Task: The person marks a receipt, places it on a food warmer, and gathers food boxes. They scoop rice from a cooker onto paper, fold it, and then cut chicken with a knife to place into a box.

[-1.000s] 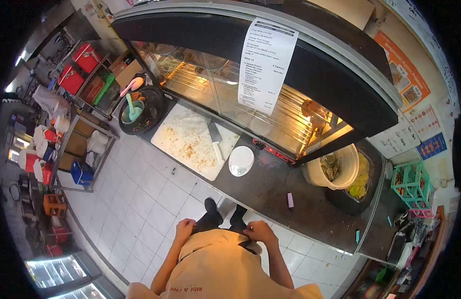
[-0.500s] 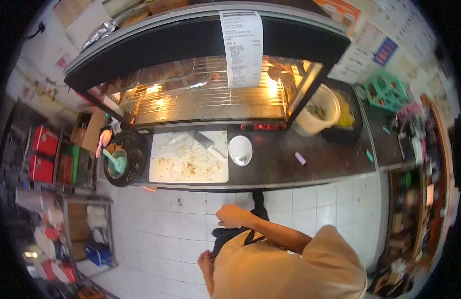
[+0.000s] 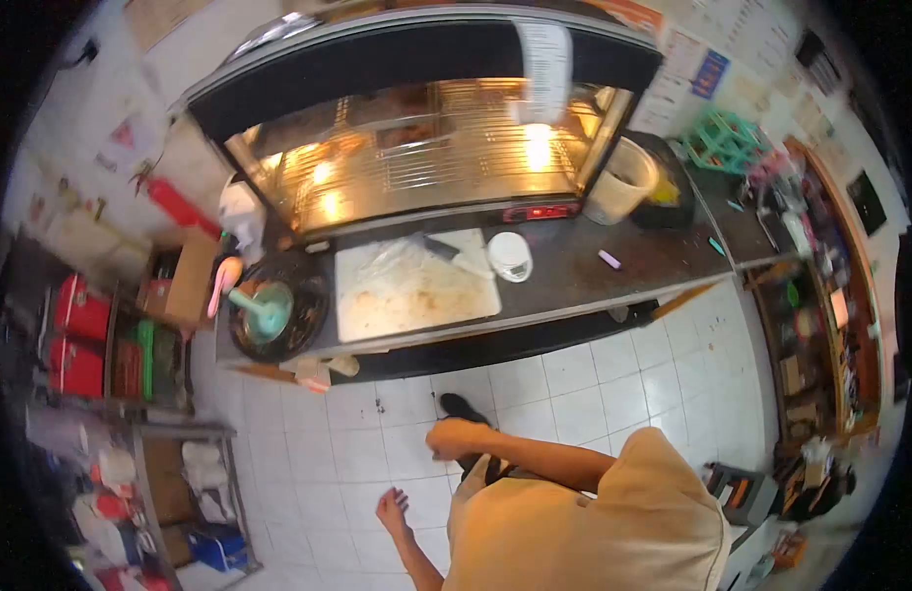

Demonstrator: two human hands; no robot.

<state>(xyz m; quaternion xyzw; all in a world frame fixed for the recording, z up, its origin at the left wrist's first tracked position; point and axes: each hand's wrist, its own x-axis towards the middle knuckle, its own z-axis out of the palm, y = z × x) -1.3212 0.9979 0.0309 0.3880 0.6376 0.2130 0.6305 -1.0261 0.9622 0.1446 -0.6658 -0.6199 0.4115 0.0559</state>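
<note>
My left hand (image 3: 392, 510) hangs low over the white floor tiles, its fingers loosely curled and slightly apart, with nothing seen in it. In front of my body is my right hand (image 3: 458, 439), back upward and fingers curled closed; whatever it may hold is hidden. Both hands are apart from the counter. Nearest on the counter is a white cutting board (image 3: 406, 310) with brown crumbs. A clear plastic bag (image 3: 389, 261) and a knife (image 3: 458, 256) lie on it. Beside the board sits a round white lidded container (image 3: 510, 256).
A lit glass warming cabinet (image 3: 416, 158) stands on the dark counter (image 3: 564, 281). To the left, a black round tray (image 3: 313, 325) bears a green bowl (image 3: 267, 313). A white bucket (image 3: 623, 182) and a green basket (image 3: 722, 143) are at right. Metal shelving (image 3: 185, 430) flanks the floor.
The view has shifted and turned, so the counter appears tilted. My left hand has swung out to the left, away from my body. My right hand stays in front of me.
</note>
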